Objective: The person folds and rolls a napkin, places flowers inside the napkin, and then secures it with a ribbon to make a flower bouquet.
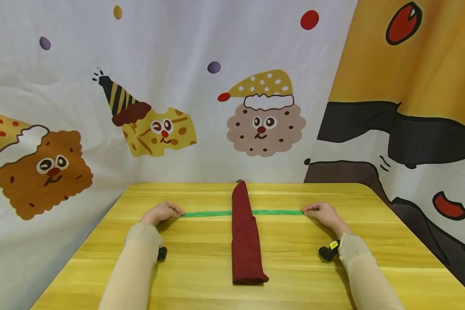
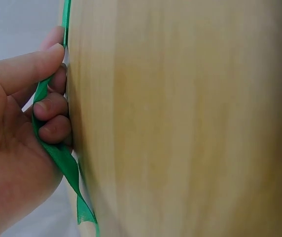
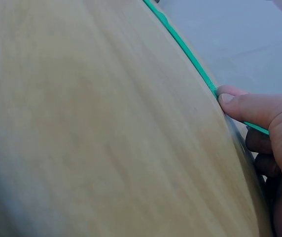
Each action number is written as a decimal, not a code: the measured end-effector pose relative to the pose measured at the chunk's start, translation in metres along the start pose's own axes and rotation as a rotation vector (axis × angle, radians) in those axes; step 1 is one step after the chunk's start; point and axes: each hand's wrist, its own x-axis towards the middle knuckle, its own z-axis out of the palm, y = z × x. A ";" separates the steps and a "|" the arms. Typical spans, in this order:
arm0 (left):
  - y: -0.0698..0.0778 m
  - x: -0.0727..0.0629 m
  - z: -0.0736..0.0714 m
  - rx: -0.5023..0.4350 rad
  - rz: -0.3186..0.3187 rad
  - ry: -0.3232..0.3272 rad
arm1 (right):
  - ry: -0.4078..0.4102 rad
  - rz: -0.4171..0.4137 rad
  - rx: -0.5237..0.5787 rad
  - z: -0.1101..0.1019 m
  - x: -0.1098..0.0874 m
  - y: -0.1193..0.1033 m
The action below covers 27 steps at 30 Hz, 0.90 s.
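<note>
A green ribbon (image 1: 207, 213) stretches crosswise in the head view, its middle hidden by a dark red folded cloth bundle (image 1: 246, 241). The bundle is long and narrow, with a pointed far end. My left hand (image 1: 163, 212) pinches the ribbon between thumb and forefinger on the left side. In the left wrist view, the ribbon's loose end (image 2: 64, 163) passes over the curled fingers and hangs below the palm. On the right side, my right hand (image 1: 325, 216) pinches the ribbon with thumb and forefinger; in the right wrist view the ribbon (image 3: 190, 55) runs straight from the fingertips.
Everything lies on a yellow wood-grain table (image 1: 193, 267). Behind it hangs a white curtain (image 1: 201, 163) printed with cartoon figures. Black wrist cameras, one at the left wrist (image 1: 162, 253) and one at the right wrist (image 1: 327, 251), sit close over the tabletop.
</note>
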 end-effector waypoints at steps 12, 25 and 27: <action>0.005 -0.002 0.001 -0.022 -0.047 0.026 | -0.007 -0.018 -0.002 0.002 -0.002 -0.001; 0.005 -0.004 0.002 -0.023 -0.063 0.039 | -0.015 -0.016 -0.017 0.003 -0.003 -0.002; 0.006 -0.004 0.001 -0.016 -0.063 0.033 | -0.017 -0.012 -0.022 0.003 -0.003 -0.003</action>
